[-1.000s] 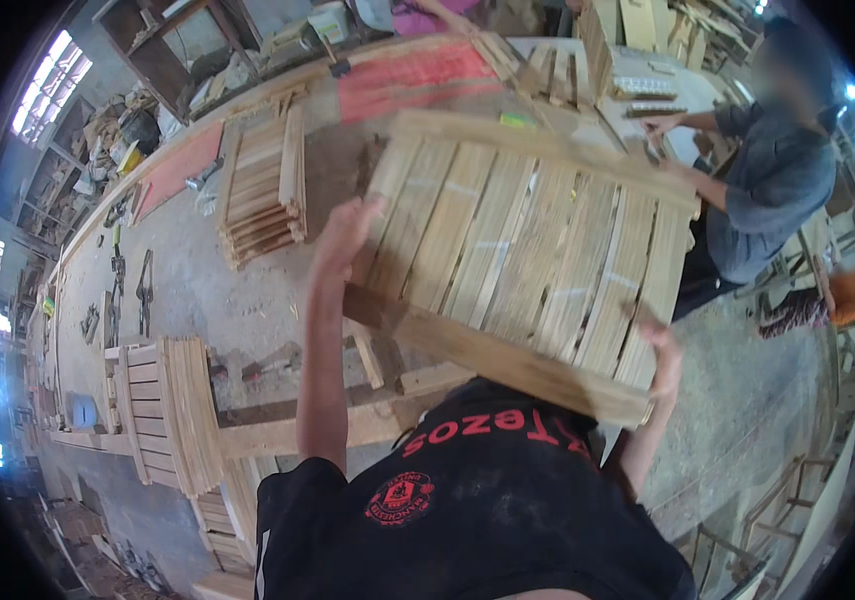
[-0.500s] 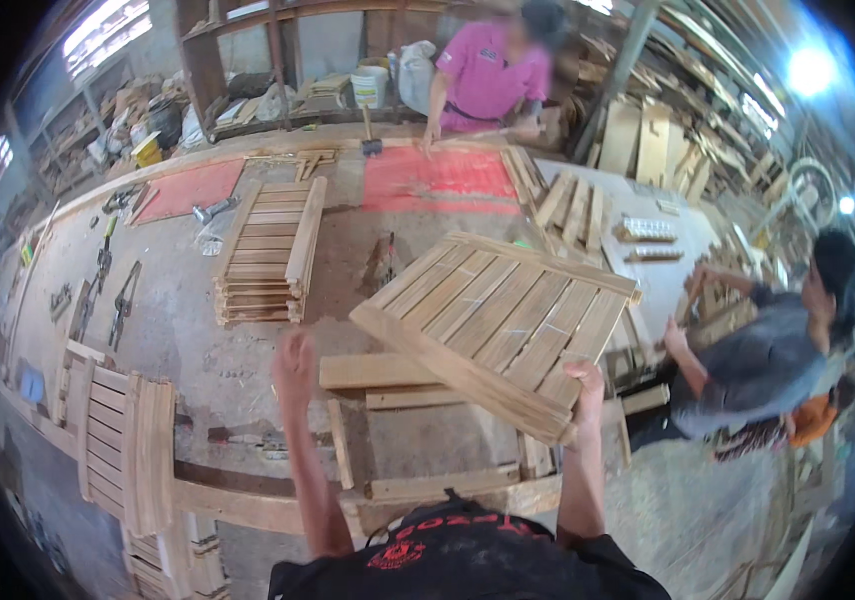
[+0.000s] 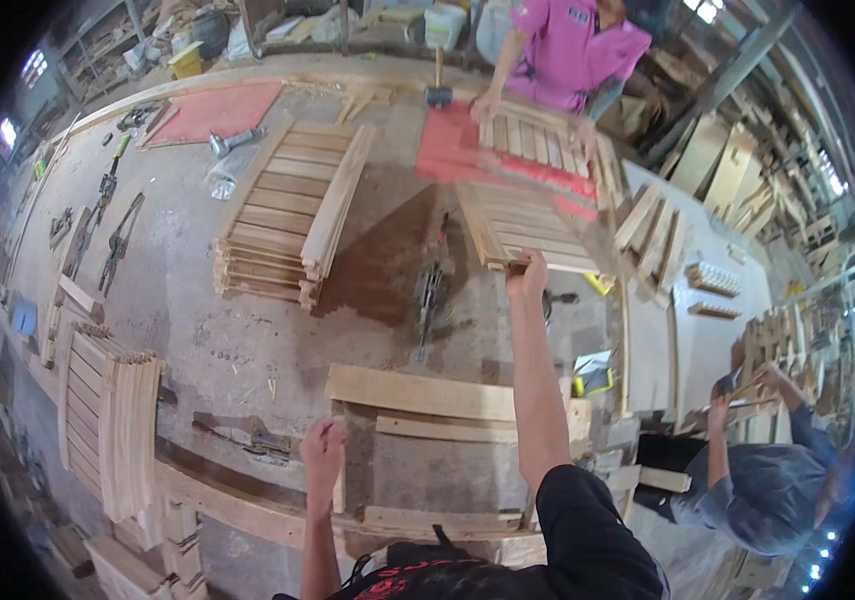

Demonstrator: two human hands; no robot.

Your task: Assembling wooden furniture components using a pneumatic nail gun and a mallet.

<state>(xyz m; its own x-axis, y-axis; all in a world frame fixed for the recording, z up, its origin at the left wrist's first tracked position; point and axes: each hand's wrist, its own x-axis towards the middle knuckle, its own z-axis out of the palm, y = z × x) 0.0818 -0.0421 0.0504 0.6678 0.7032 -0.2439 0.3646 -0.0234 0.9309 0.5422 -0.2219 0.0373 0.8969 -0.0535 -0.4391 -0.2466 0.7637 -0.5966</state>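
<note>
My right hand [image 3: 526,272] reaches far forward and grips the near edge of a slatted wooden panel [image 3: 523,212], which is blurred at its right side. The panel lies low over the far part of the bench, its far edge close to the red sheet [image 3: 445,140]. My left hand [image 3: 323,450] is curled closed above the near edge of the bench, beside an upright wooden strip. Whether anything is inside its fingers is hidden. Between and beyond my hands lie wooden boards [image 3: 418,392] and a black clamp [image 3: 430,295].
A stack of slatted panels [image 3: 293,205] stands left of centre, with another stack [image 3: 113,420] at the near left. Across the bench a person in pink [image 3: 573,60] handles a slatted panel [image 3: 533,140]. Another person in grey [image 3: 768,490] works at the right. A mallet [image 3: 439,94] stands at the back.
My right hand has carried the slatted panel forward, away from me, toward the person in pink. My left hand has drawn back toward me. The person in pink now has a panel before them.
</note>
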